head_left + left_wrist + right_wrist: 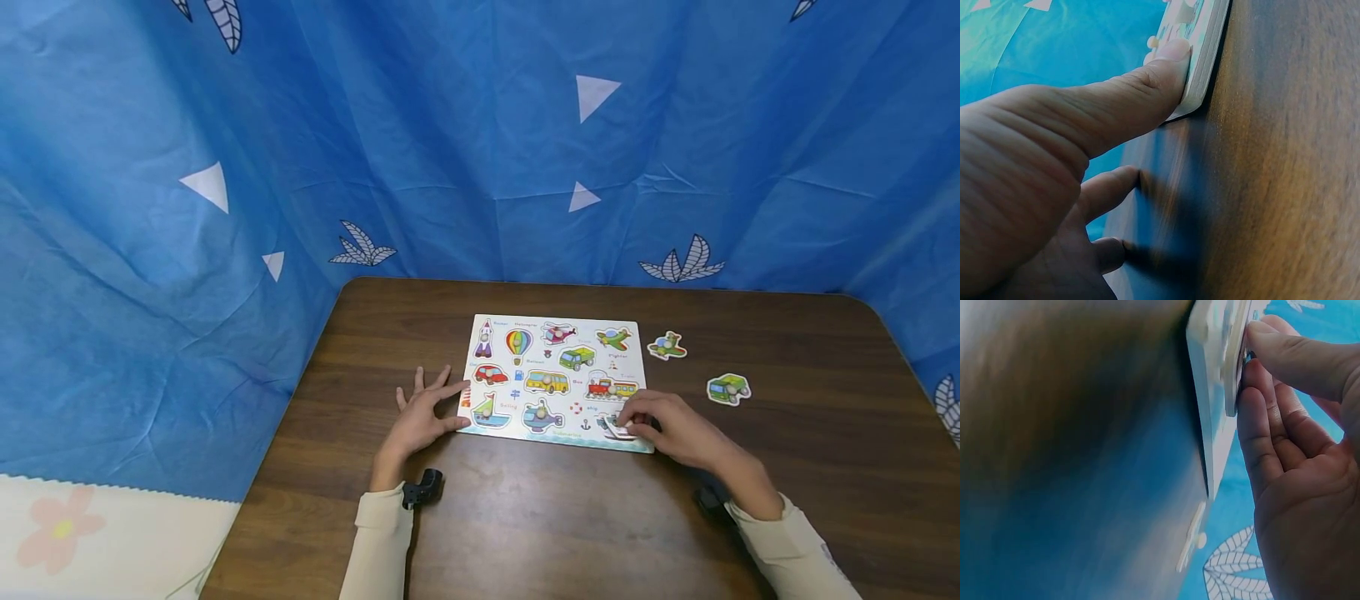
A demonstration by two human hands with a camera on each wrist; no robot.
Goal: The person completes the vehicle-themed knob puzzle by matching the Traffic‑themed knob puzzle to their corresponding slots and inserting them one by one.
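Observation:
A white peg puzzle board (pixel 551 379) printed with vehicles lies on the table. My right hand (pixel 678 429) pinches a ship puzzle piece (pixel 618 427) by its knob at the board's lower right corner. In the right wrist view this piece (pixel 1234 369) is over the board's face, partly covered by the fingers; whether it sits in its recess I cannot tell. My left hand (pixel 418 421) is spread at the board's left side. Its thumb (pixel 1147 81) rests on the board's edge, while other fingers touch the table.
To the right of the board lie a loose plane piece (pixel 667 346) and a loose green truck piece (pixel 728 389), knobs up. Behind the brown wooden table (pixel 525 525) hangs a blue curtain (pixel 450 150). Several knobbed pieces sit on the board, including a yellow bus (pixel 551 383).

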